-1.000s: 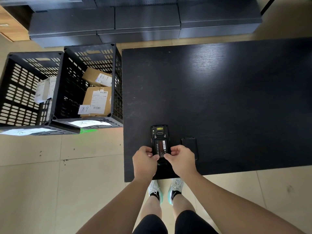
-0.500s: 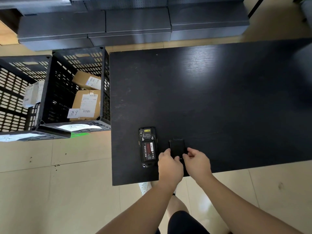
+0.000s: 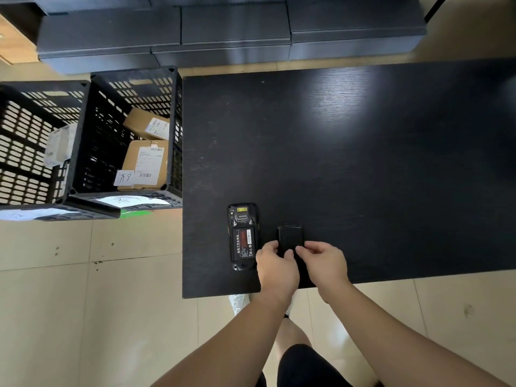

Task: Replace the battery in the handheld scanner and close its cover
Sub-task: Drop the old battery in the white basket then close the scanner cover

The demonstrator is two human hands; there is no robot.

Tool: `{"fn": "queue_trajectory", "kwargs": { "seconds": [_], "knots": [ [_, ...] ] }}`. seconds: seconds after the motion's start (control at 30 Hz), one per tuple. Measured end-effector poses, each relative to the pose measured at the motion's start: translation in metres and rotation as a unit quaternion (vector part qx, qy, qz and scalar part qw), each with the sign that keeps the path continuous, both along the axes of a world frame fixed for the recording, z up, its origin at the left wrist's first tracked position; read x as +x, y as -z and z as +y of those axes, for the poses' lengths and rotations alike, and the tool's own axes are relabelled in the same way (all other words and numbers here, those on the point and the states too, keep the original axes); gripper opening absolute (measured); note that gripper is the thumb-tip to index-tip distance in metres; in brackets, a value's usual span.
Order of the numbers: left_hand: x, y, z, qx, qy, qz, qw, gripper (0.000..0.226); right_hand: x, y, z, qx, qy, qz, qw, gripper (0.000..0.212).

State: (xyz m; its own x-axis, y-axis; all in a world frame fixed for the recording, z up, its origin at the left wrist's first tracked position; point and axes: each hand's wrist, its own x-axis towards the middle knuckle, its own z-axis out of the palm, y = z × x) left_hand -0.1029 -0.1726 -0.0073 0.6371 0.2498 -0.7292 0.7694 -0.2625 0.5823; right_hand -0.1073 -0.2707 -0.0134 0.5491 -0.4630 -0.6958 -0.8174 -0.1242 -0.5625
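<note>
1. The left hand [image 3: 275, 263] and the right hand [image 3: 324, 261] are both curling their fingers around the near end of the cover [image 3: 290, 237], one hand from each side. The fingertips are touching its lower edge, but I cannot tell if the cover is already leaving the counter [image 3: 363, 163] or is lying flat on it.
2. The scanner [image 3: 243, 236] is lying face down just to the left of the cover, with its back open. The battery [image 3: 243, 244] with a red label is sitting in the compartment.
3. I think the step now is picking up the cover to close the scanner.
4. To do it well, the hands should be holding the cover by its side edges, keeping it level.
5. Before pressing, it is better to check that the battery is lying flat, then to fit one end of the cover first and push down the other end.
</note>
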Motion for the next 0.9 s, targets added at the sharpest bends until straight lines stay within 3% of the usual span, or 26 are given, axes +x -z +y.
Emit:
{"fn": "queue_trajectory", "kwargs": {
  "seconds": [0.33,0.9],
  "knots": [
    [0.025,-0.016,0.082,0.069,-0.014,-0.1,0.993,0.021,0.028,-0.012,0.044,0.023,-0.112,-0.053,0.992,0.023],
    [0.027,0.0,0.128,0.06,0.032,-0.085,0.994,0.019,0.03,0.002,0.07,0.02,-0.172,-0.064,0.983,0.021]
  ]
}}
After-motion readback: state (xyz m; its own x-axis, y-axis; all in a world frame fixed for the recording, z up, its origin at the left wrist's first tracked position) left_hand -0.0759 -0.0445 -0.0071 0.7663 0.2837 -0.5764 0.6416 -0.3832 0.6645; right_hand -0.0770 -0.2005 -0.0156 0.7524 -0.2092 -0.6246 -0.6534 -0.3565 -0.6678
